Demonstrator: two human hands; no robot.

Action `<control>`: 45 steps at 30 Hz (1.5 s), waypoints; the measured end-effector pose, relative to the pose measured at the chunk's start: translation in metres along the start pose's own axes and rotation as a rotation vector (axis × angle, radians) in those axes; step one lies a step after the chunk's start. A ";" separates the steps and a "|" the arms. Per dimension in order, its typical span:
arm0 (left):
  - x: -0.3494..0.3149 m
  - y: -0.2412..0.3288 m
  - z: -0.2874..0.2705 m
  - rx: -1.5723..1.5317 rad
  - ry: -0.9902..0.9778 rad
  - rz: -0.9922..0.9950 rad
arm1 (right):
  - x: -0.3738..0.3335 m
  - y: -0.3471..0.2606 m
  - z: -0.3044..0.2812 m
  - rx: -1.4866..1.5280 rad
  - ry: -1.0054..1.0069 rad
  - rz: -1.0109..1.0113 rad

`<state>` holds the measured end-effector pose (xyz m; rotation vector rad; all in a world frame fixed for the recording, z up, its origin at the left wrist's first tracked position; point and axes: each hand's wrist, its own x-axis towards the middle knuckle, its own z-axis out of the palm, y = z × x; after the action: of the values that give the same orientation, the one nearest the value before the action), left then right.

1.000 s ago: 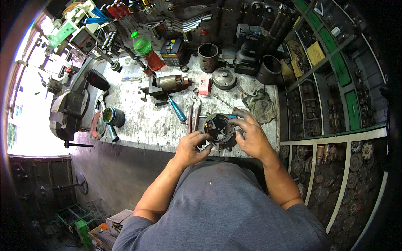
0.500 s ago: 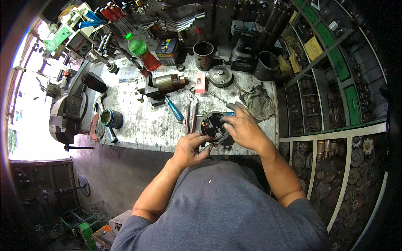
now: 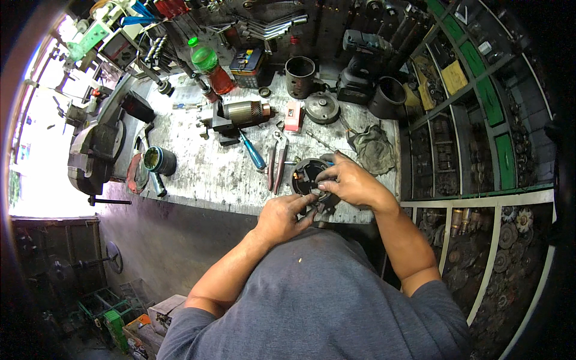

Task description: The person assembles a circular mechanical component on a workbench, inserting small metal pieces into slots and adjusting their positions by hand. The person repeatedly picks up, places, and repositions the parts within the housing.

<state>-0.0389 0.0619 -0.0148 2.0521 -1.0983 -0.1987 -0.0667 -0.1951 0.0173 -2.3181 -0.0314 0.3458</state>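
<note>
A round, dark, cup-shaped motor housing (image 3: 298, 175) sits at the bench's near edge, with small metal parts inside it. My left hand (image 3: 281, 217) grips its near rim, fingers and thumb bent around it. Over its right side, my right hand (image 3: 359, 183) has its fingertips pinched together inside the cup; what they hold is too small to make out. Just left of the housing lie slip-joint pliers (image 3: 279, 157) with dark red handles. A screwdriver (image 3: 253, 151) with a blue handle rests further left. A grey rag (image 3: 373, 150) lies beyond my right hand.
Behind stand a motor armature (image 3: 243, 112), a red-and-white box (image 3: 293, 116), a round metal cover (image 3: 322, 108), and a metal cylinder (image 3: 300, 78). A bench vise (image 3: 96, 156) and a jar (image 3: 160, 161) are at left. Shelves of parts (image 3: 480, 240) line the right.
My left hand has shifted right, its fingertips now closer to my right hand's at the housing's near side. My right fingers have drawn together lower inside the cup. The view has shifted slightly.
</note>
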 end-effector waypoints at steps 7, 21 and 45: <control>-0.002 0.000 0.000 0.031 0.008 0.072 | -0.007 -0.007 0.006 -0.119 0.162 0.008; -0.004 -0.008 0.005 -0.035 0.022 0.100 | 0.000 0.000 0.011 -0.111 0.122 -0.064; -0.006 -0.007 0.003 -0.047 -0.040 0.057 | -0.002 -0.006 -0.007 -0.156 0.002 -0.078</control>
<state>-0.0398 0.0672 -0.0234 1.9805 -1.1649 -0.2356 -0.0667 -0.1963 0.0269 -2.4636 -0.1522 0.3115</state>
